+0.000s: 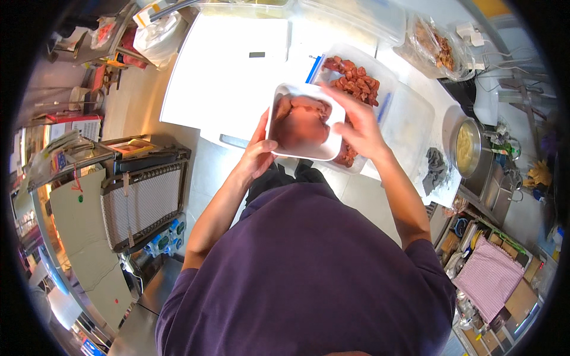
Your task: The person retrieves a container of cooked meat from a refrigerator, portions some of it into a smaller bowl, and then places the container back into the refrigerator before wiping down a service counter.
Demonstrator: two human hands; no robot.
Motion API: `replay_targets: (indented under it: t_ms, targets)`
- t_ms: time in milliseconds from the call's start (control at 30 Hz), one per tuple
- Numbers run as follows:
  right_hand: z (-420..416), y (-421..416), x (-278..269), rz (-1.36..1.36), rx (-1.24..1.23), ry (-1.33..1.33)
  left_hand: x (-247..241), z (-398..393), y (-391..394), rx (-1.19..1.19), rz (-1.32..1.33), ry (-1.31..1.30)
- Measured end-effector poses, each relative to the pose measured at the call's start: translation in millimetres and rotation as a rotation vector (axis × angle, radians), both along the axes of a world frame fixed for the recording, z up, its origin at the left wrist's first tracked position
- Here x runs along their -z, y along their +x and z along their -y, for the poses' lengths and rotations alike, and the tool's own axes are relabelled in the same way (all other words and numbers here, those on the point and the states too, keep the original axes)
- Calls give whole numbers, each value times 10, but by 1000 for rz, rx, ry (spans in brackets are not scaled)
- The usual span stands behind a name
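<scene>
My left hand [257,153] grips the lower left side of a square white tray [307,155], thumb at its rim. Pieces of raw meat [303,120] lie in the tray, partly blurred. My right hand [358,120] is at the tray's right side, blurred, with fingers and thumb spread. Its fingertips overlap the upper right rim; whether they touch it I cannot tell. Behind that hand stands a translucent plastic tub [389,73] with chunks of dark red raw meat [356,82] inside. Part of this meat is hidden by the hand and tray.
A bright white worktop [222,80] lies ahead. To the right are a translucent lid or tray [407,129], a dark crumpled cloth [435,169] and a metal bowl [467,149] with pale yellow contents. A plastic bag [438,49] of brown food sits at upper right. A mesh-fronted appliance [147,196] stands left.
</scene>
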State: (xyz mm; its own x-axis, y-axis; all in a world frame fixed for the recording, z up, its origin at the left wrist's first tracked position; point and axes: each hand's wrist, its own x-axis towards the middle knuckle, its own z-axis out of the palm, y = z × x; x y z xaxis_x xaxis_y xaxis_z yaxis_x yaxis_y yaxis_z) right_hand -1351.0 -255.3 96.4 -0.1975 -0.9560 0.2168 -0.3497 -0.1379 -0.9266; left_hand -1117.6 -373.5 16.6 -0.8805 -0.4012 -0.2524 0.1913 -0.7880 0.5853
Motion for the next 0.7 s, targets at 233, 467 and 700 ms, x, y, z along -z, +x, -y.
replay_targets:
  t_ms: [233, 467, 700]
  targets:
    - [-612, -365, 668, -350, 20, 440, 109, 148, 228, -257, 97, -79]
    - [-704, -108, 1330, -731, -349, 300, 144, 266, 450, -217, 130, -38]
    - [-636, -567, 1258, -14, 29, 482, 191, 150, 678, -223, 134, -37]
